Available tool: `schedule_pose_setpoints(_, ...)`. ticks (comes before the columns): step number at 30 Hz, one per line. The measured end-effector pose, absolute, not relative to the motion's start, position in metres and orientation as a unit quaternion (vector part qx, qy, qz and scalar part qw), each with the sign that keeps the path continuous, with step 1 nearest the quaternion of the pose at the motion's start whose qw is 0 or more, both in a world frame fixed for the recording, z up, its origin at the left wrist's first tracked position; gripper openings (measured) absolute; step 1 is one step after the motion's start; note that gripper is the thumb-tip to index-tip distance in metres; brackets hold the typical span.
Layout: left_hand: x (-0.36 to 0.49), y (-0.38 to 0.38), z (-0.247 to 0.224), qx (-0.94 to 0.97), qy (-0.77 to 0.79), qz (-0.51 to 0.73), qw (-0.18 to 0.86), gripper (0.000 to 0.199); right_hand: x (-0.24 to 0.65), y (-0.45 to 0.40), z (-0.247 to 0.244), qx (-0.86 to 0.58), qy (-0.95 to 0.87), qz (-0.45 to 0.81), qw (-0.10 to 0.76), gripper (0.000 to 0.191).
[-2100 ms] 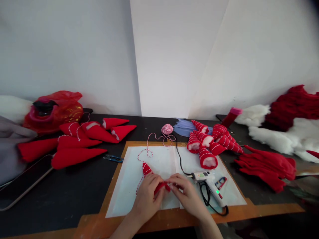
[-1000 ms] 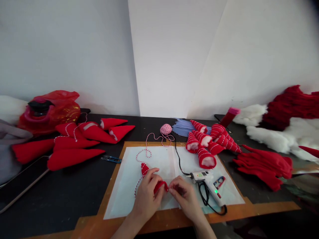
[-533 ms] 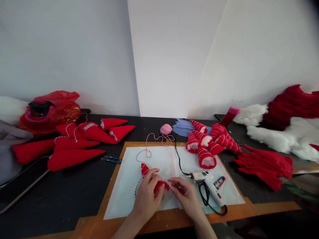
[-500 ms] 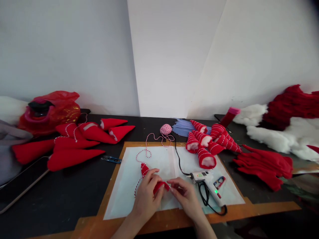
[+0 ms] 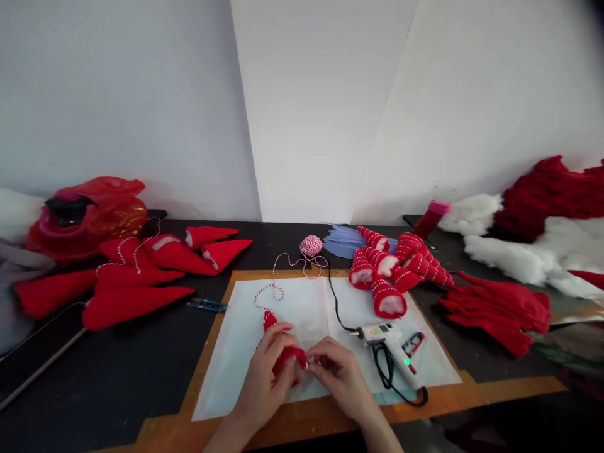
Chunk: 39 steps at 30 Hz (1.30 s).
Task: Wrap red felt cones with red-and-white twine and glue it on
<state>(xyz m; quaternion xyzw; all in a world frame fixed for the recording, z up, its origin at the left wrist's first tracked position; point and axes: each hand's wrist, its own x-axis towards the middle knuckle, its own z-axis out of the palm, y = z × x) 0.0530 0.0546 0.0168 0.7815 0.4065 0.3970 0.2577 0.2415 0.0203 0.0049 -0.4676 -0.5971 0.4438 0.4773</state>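
Observation:
My left hand (image 5: 268,368) is wrapped around a small red fabric cone (image 5: 289,358), its tip (image 5: 269,319) poking out beyond my fingers. Red-and-white twine (image 5: 274,290) loops from a ball (image 5: 311,246) down to this tip and passes behind my left hand. At the cone's wide end, my right hand (image 5: 336,371) pinches with thumb and forefinger at the rim. A tiny white bit shows at those fingertips, too small to identify. Just right of my right hand lies a white glue gun (image 5: 391,349) with a green light.
White sheets (image 5: 221,371) cover the work spot. Twine-wrapped stuffed cones (image 5: 389,299) are heaped at back right, plain red cones (image 5: 141,305) at left. Nearby lie blue thread snips (image 5: 206,305), red snips (image 5: 413,344), red fabric (image 5: 500,311), white stuffing (image 5: 507,261) and a black cord (image 5: 336,299).
The red cone has turned in my left hand, so its wide end now shows more rounded. My right fingertips have shifted slightly left and down along its rim. The view has moved a little.

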Motion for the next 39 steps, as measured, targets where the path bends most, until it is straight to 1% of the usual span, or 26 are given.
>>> schedule_pose_setpoints(8, 0.050, 0.055, 0.015, 0.782, 0.408, 0.387, 0.269, 0.018, 0.232, 0.021, 0.006, -0.459, -0.624, 0.424, 0.469, 0.004)
schedule_pose_setpoints(13, 0.053, 0.057, 0.014, 0.780, 0.417, 0.377, 0.274, 0.017, 0.235, 0.018, 0.008, -0.460, -0.618, 0.433, 0.468, 0.008)
schedule_pose_setpoints(19, 0.057, 0.057, 0.013, 0.770, 0.431, 0.379, 0.278, 0.015, 0.238, 0.013, 0.005, -0.441, -0.540, 0.515, 0.498, 0.015)
schedule_pose_setpoints(22, 0.059, 0.057, 0.013, 0.768, 0.432, 0.382, 0.278, 0.014, 0.238, 0.014, 0.001, -0.449, -0.521, 0.514, 0.512, 0.019)
schedule_pose_setpoints(24, 0.060, 0.058, 0.013, 0.768, 0.431, 0.383, 0.278, 0.014, 0.237, 0.015, 0.001, -0.458, -0.530, 0.505, 0.505, 0.023)
schedule_pose_setpoints(28, 0.062, 0.057, 0.012, 0.768, 0.434, 0.386, 0.272, 0.013, 0.235, 0.017, 0.003, -0.482, -0.567, 0.464, 0.480, 0.015)
schedule_pose_setpoints(35, 0.065, 0.056, 0.009, 0.766, 0.440, 0.392, 0.257, 0.011, 0.238, 0.014, 0.003, -0.455, -0.562, 0.469, 0.507, 0.012)
schedule_pose_setpoints(39, 0.067, 0.057, 0.008, 0.769, 0.440, 0.393, 0.246, 0.010, 0.237, 0.013, 0.000, -0.449, -0.569, 0.442, 0.527, 0.009)
